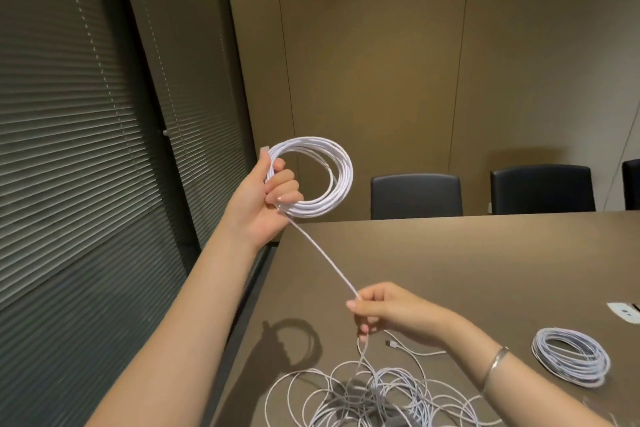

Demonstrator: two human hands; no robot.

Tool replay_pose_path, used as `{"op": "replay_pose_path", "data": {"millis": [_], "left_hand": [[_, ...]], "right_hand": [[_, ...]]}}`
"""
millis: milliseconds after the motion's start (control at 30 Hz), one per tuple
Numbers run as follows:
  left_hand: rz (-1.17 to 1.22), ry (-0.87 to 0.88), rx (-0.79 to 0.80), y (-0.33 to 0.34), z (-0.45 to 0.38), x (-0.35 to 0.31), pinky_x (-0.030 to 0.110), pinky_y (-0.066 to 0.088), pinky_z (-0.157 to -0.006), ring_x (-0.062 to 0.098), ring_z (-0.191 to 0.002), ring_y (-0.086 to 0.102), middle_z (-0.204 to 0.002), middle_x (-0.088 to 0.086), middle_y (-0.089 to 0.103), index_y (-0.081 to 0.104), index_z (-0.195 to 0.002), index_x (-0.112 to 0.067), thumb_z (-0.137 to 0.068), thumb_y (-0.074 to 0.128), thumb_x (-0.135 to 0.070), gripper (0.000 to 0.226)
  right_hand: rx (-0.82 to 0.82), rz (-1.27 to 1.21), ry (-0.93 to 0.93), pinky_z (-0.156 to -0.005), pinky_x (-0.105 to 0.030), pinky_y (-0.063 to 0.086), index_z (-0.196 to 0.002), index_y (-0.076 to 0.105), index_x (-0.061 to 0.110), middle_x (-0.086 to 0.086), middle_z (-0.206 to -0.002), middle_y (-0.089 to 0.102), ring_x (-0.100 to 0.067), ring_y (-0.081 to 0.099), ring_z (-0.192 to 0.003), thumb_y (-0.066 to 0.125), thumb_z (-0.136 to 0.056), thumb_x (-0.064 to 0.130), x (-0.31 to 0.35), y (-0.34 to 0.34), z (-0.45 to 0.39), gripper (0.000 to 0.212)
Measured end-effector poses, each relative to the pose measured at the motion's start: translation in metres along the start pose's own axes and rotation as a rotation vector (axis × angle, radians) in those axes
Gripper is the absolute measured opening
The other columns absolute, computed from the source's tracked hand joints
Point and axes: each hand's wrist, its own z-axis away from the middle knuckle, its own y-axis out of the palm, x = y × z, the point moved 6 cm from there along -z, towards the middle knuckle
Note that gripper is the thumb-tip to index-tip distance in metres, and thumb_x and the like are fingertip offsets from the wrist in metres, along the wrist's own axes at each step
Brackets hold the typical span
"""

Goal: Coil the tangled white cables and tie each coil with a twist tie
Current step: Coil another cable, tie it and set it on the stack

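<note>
Hands are up over the brown desk (pixel 485 253). The left hand (pixel 266 198) is held high, arm stretched out, fingers curled round a round coil (pixel 323 177) of white cable. A straight line of cable (pixel 322 253) runs down from it to the right hand (pixel 388 312), which is lower and pinches it with thumb and finger. Below lies the tangled cable pile (pixel 374 395). A finished coil (pixel 571 360) rests on the desk to the right.

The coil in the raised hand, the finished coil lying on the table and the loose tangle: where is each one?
Coil in hand (pixel 337 163): head view, right side of its ring.
Finished coil (pixel 571 369): head view, its near rim.
Tangle (pixel 381 395): head view, middle of the loose loops.
</note>
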Motion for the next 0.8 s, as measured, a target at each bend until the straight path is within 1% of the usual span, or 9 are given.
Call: {"op": "replay_pose_path", "data": {"millis": [100, 167, 267, 333, 433, 533, 600, 733, 800], "left_hand": [[-0.163, -0.07, 0.019, 0.002, 0.008, -0.006, 0.014, 0.022, -0.033, 0.005, -0.034, 0.02, -0.045, -0.009, 0.024, 0.048, -0.072, -0.016, -0.1, 0.043, -0.044, 0.04], [-0.309, -0.099, 0.01, 0.001, 0.011, -0.012, 0.014, 0.019, -0.032, 0.004, -0.033, 0.021, -0.046, -0.009, 0.023, 0.048, -0.072, -0.017, -0.099, 0.044, -0.044, 0.039], [-0.528, -0.123, -0.026, -0.007, 0.014, -0.019, 0.015, 0.02, -0.032, 0.003, -0.035, 0.02, -0.05, -0.009, 0.021, 0.047, -0.073, -0.018, -0.098, 0.046, -0.044, 0.037], [-0.668, -0.133, -0.052, -0.014, 0.015, -0.02, 0.017, 0.021, -0.033, 0.005, -0.038, 0.018, -0.053, -0.008, 0.02, 0.045, -0.074, -0.018, -0.098, 0.047, -0.045, 0.036], [-0.859, -0.15, -0.053, -0.018, 0.018, -0.016, 0.019, 0.019, -0.037, 0.007, -0.042, 0.016, -0.056, -0.006, 0.018, 0.042, -0.075, -0.019, -0.101, 0.045, -0.044, 0.036], [-1.079, -0.171, -0.018, -0.015, 0.02, -0.002, 0.02, 0.022, -0.041, 0.01, -0.047, 0.017, -0.057, -0.005, 0.021, 0.041, -0.075, -0.019, -0.103, 0.043, -0.041, 0.036], [-1.26, -0.151, -0.01, -0.013, 0.02, 0.011, 0.021, 0.022, -0.044, 0.011, -0.048, 0.021, -0.057, -0.006, 0.028, 0.041, -0.074, -0.02, -0.103, 0.044, -0.04, 0.035], [-1.451, -0.027, -0.048, -0.01, 0.012, 0.035, 0.022, 0.026, -0.043, 0.011, -0.046, 0.029, -0.056, -0.005, 0.036, 0.042, -0.066, -0.02, -0.102, 0.047, -0.039, 0.041], [-1.429, 0.034, -0.074, -0.01, 0.008, 0.045, 0.022, 0.028, -0.044, 0.011, -0.046, 0.032, -0.056, -0.004, 0.038, 0.048, -0.07, -0.018, -0.102, 0.045, -0.041, 0.04]], "right_hand": [[0.039, 0.048, 0.099, -0.079, -0.031, 0.045, -0.067, 0.059, 0.012, -0.011, -0.072, 0.065, -0.024, 0.064, -0.077, 0.068, -0.082, 0.046, -0.022, -0.01, 0.006, 0.038], [0.017, -0.018, 0.137, -0.081, -0.037, 0.044, -0.064, 0.056, 0.015, -0.008, -0.063, 0.058, -0.025, 0.061, -0.07, 0.067, -0.083, 0.043, -0.032, -0.021, 0.011, 0.036], [-0.127, -0.253, 0.178, -0.068, -0.032, 0.044, -0.06, 0.047, 0.017, -0.001, -0.057, 0.033, -0.018, 0.039, -0.052, 0.068, -0.079, 0.035, -0.034, -0.043, 0.015, 0.033], [-0.234, -0.345, 0.186, -0.056, -0.026, 0.035, -0.064, 0.051, 0.016, 0.002, -0.058, 0.03, -0.013, 0.029, -0.049, 0.068, -0.078, 0.027, -0.026, -0.06, 0.017, 0.024], [-0.362, -0.347, 0.194, -0.05, -0.024, 0.034, -0.074, 0.055, 0.011, 0.003, -0.057, 0.037, -0.01, 0.031, -0.043, 0.059, -0.083, 0.018, -0.006, -0.08, 0.018, 0.012], [-0.493, -0.308, 0.174, -0.044, -0.023, 0.038, -0.079, 0.061, 0.007, 0.001, -0.056, 0.041, -0.009, 0.035, -0.038, 0.054, -0.093, 0.013, 0.018, -0.088, 0.013, 0.017], [-0.563, -0.405, 0.147, -0.039, -0.021, 0.042, -0.08, 0.062, 0.004, 0.0, -0.057, 0.043, -0.008, 0.039, -0.036, 0.053, -0.095, 0.011, 0.035, -0.081, 0.008, 0.019], [-0.483, -0.732, 0.024, -0.055, -0.03, 0.059, -0.097, 0.061, -0.004, -0.007, -0.069, 0.053, -0.016, 0.056, -0.055, 0.043, -0.094, -0.002, 0.073, -0.043, -0.001, 0.019], [-0.435, -0.718, -0.058, -0.066, -0.036, 0.061, -0.106, 0.061, -0.008, -0.014, -0.08, 0.06, -0.021, 0.059, -0.07, 0.043, -0.093, -0.008, 0.087, -0.026, -0.003, 0.022]]}}
